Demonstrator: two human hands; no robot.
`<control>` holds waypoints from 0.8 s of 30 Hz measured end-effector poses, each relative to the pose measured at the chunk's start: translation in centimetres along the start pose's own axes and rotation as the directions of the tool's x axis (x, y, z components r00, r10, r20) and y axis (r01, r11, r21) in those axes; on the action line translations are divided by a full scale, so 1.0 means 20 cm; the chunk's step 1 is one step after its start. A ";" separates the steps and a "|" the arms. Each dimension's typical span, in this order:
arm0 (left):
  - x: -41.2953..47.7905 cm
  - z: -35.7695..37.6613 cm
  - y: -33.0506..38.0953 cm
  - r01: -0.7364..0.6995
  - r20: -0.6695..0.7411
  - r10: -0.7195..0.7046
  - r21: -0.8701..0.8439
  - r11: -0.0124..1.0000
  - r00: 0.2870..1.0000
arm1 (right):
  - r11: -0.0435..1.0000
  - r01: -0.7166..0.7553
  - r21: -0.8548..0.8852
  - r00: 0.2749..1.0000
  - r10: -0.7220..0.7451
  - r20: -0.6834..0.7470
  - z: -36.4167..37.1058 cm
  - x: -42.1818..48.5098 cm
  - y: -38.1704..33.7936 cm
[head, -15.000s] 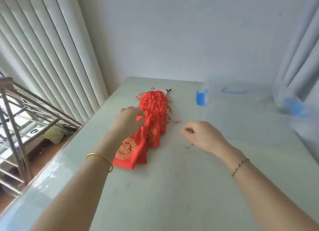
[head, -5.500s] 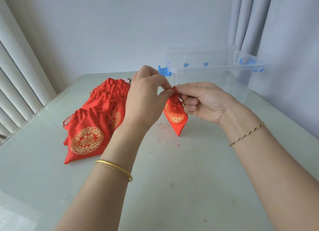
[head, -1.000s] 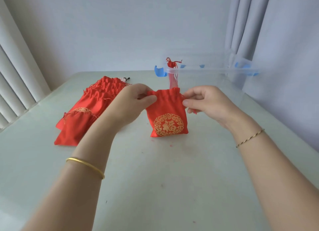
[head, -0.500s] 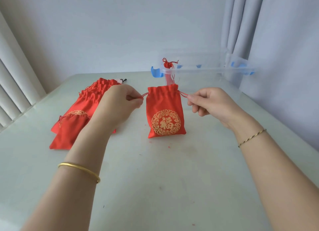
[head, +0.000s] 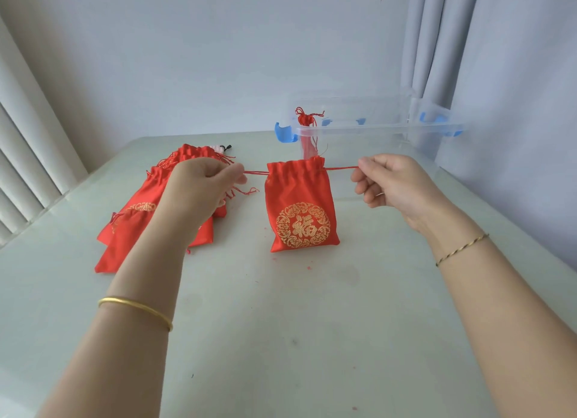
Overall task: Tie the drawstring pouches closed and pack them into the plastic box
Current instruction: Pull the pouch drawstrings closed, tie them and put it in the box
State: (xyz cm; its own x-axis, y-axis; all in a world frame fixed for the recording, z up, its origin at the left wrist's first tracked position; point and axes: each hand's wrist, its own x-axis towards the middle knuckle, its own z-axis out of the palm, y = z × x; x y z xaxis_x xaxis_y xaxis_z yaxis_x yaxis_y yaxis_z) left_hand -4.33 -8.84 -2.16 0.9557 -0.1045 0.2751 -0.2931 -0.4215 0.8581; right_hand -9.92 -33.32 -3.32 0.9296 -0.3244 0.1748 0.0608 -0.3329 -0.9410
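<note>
A red drawstring pouch with a gold emblem hangs between my hands, its bottom edge touching the table. My left hand pinches the left drawstring and my right hand pinches the right drawstring; both cords are stretched taut sideways and the pouch mouth is gathered. Behind it stands the clear plastic box with blue latches. A tied red pouch sits inside it at the left end. A pile of several more red pouches lies on the table to the left, partly hidden by my left arm.
The pale table carries small red lint specks near the pouch. Vertical blinds run along the left edge, and grey curtains hang behind the box at the right. A small black and white object lies beyond the pile.
Over the last second my hands moved apart from the pouch's top corners, drawing the cords out sideways. The pouch mouth has gathered narrower.
</note>
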 end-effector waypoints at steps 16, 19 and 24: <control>-0.02 0.00 0.11 0.265 0.250 -0.099 -0.824 0.501 0.963 | 0.786 -0.033 0.617 0.961 0.194 -0.195 0.05 0.00 -0.14; -0.06 0.04 0.20 0.227 0.299 0.015 -0.756 0.614 0.954 | 0.885 0.125 0.449 0.982 -0.046 -0.182 0.12 -0.07 -0.23; -0.12 0.07 0.25 0.090 0.343 0.134 -0.564 0.821 0.930 | 0.899 0.337 0.280 0.941 -0.317 -0.117 0.18 -0.15 -0.33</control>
State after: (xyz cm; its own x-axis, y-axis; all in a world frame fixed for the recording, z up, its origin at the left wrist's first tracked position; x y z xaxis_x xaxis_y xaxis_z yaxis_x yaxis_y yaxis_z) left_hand -8.03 -11.95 0.85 0.8583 -0.4627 0.2220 -0.1698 0.1522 0.9737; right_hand -11.77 -27.00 1.29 0.8132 -0.3034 0.4966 0.4698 -0.1612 -0.8679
